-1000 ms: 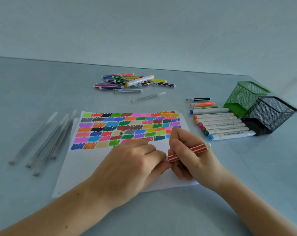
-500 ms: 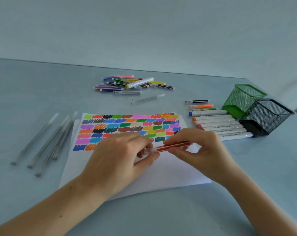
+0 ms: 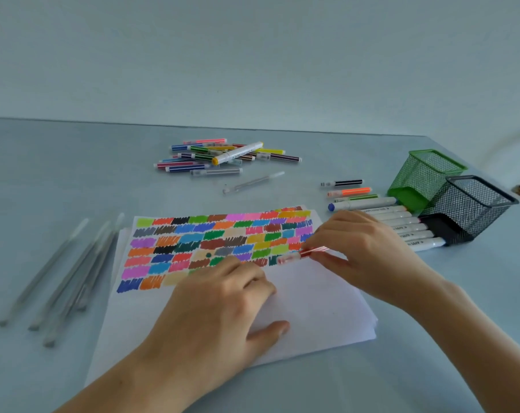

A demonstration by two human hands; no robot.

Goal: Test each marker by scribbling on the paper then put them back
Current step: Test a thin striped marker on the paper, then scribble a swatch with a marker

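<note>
From my head view, the red marker (image 3: 305, 254) lies nearly level above the paper (image 3: 312, 296), its long axis running from nine o'clock to three o'clock, capped end toward nine, the tail tilted slightly up toward two. It is slim, red with thin white stripes, and its clear cap shows a pale tip inside. My right hand (image 3: 363, 248) pinches the barrel, fingers (image 3: 327, 259) curled close around its rear half, just over the right edge of the scribbled colour blocks. My left hand (image 3: 223, 305) rests on the sheet at about seven o'clock from the marker, fingers loosely bent and holding nothing, thumb spread out flat on the white part. At twelve o'clock on the surface (image 3: 59, 174) lies the marker pile (image 3: 226, 158); at two o'clock lie the green cup (image 3: 422, 177) and black cup (image 3: 467, 207).
</note>
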